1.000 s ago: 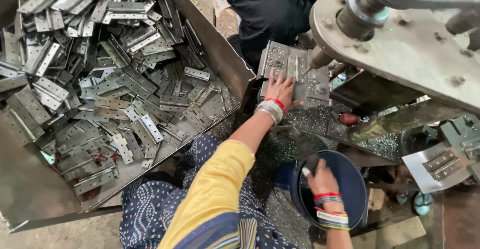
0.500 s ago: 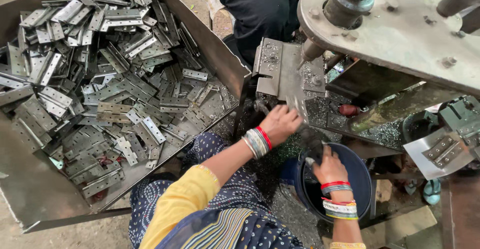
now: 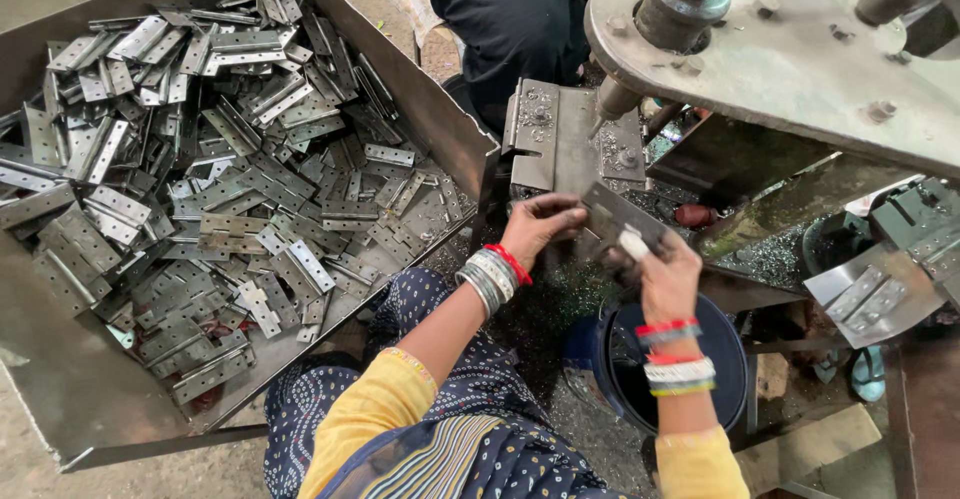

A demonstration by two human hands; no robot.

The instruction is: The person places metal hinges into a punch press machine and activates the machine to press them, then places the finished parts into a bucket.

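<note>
No packages, labels, signs or screens show anywhere in this view.

yellow sleeves, blue dotted clothing, perhaps glass bangles on both wrists.

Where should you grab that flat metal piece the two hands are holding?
Probably by its long edges. The metal plate is flat and tilted, so each hand pinches a side: the left hand from its left end, the right hand from below its right corner. Thin flat edges suit a pinching grip.
</note>
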